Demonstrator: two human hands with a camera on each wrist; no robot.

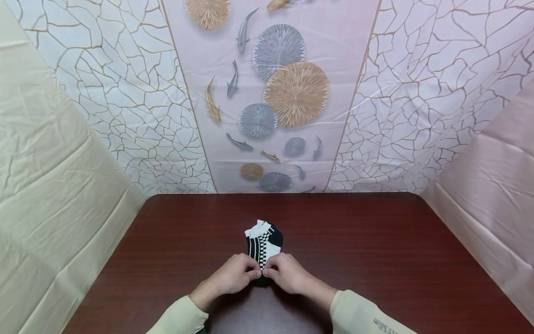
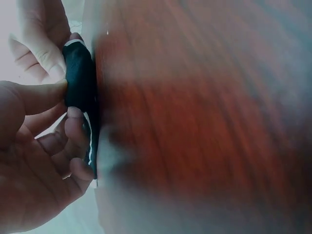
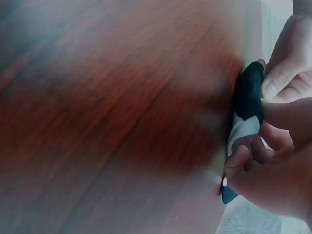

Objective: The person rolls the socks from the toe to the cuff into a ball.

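Note:
A black and white pair of low-cut socks (image 1: 252, 248) lies on the table with its white cuffs pointing away from me. Stripes and a checkered band run along it. My left hand (image 1: 236, 274) pinches the black near end with thumb and fingers, from the left. From the right, my right hand (image 1: 289, 274) pinches the same end, the two thumbs almost meeting. Seen low in the left wrist view, the black fabric (image 2: 79, 73) is a thick fold standing at the table surface. In the right wrist view a white patch (image 3: 243, 127) shows beside the black part.
The dark red wooden table (image 1: 375, 241) stretches out on both sides of the socks. Behind its far edge hangs a patterned cloth (image 1: 267, 153) with fish and round leaves. Plain pale cloths (image 1: 54, 208) flank the table left and right.

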